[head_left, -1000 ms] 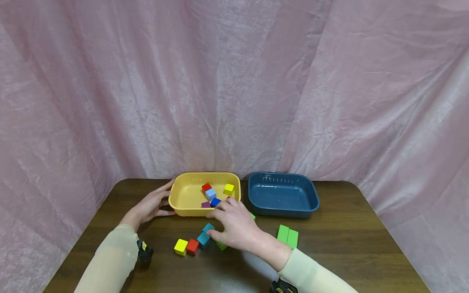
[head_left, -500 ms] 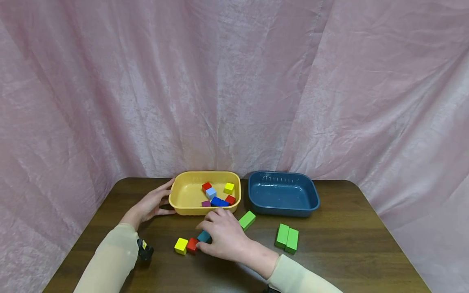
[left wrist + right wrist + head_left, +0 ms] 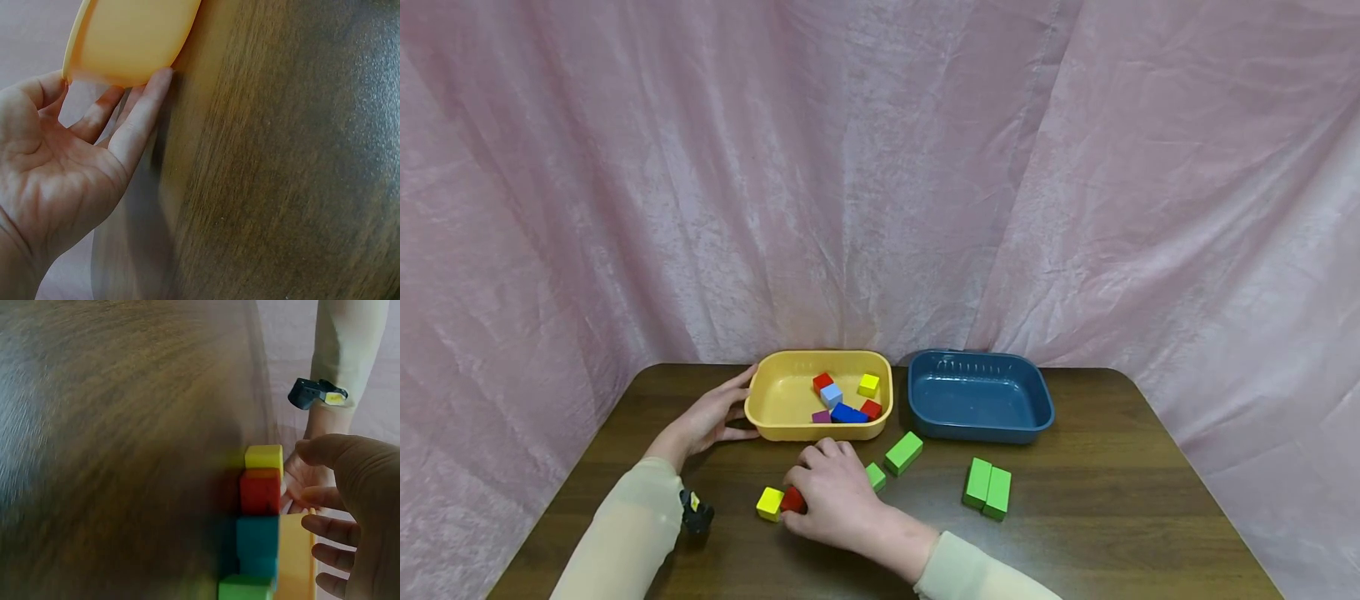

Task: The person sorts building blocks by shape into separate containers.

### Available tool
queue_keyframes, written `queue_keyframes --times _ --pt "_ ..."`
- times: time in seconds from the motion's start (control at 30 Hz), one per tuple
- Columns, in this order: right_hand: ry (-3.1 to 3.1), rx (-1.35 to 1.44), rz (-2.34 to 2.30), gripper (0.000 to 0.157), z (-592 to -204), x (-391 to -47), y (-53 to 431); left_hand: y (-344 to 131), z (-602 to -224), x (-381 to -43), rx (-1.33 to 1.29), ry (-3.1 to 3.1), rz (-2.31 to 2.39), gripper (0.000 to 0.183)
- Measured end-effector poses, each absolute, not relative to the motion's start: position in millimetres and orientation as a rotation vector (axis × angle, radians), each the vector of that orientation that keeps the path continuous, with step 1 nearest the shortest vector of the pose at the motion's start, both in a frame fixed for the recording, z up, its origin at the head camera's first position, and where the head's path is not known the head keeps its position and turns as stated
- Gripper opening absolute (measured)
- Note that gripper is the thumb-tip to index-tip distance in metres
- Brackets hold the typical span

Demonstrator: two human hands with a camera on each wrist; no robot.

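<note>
Yellow tray (image 3: 790, 432) held by left hand (image 3: 703, 423); before it, right hand (image 3: 835, 502) unclosed at red block (image 3: 792, 500); yellow block (image 3: 768, 505) may be thumb-nudged.

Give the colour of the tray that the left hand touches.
Yellow; the tray shows best in the head view.

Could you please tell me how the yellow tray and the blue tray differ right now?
The yellow tray holds several blocks, while the blue tray shows none inside. The left hand touches the yellow tray but not the blue tray. Both are open-topped, with rounded corners.
</note>
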State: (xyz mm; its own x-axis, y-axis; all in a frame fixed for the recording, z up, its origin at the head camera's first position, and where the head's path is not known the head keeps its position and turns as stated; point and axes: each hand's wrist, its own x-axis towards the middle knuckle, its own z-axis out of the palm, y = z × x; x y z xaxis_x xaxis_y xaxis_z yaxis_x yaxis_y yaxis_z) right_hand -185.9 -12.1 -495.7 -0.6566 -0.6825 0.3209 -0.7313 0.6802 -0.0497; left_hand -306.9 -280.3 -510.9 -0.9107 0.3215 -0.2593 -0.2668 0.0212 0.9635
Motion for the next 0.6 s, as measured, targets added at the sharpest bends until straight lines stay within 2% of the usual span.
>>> queue_keyframes --times 0.3,0.6 --pt "-2.647 1.051 0.172 0.042 -507 -188 -25 -281 -511 -307 0.063 1.908 1.942 0.06" --pt "-2.656 1.018 0.132 0.043 -514 -191 -33 -280 -510 -306 0.056 1.912 1.94 0.057"
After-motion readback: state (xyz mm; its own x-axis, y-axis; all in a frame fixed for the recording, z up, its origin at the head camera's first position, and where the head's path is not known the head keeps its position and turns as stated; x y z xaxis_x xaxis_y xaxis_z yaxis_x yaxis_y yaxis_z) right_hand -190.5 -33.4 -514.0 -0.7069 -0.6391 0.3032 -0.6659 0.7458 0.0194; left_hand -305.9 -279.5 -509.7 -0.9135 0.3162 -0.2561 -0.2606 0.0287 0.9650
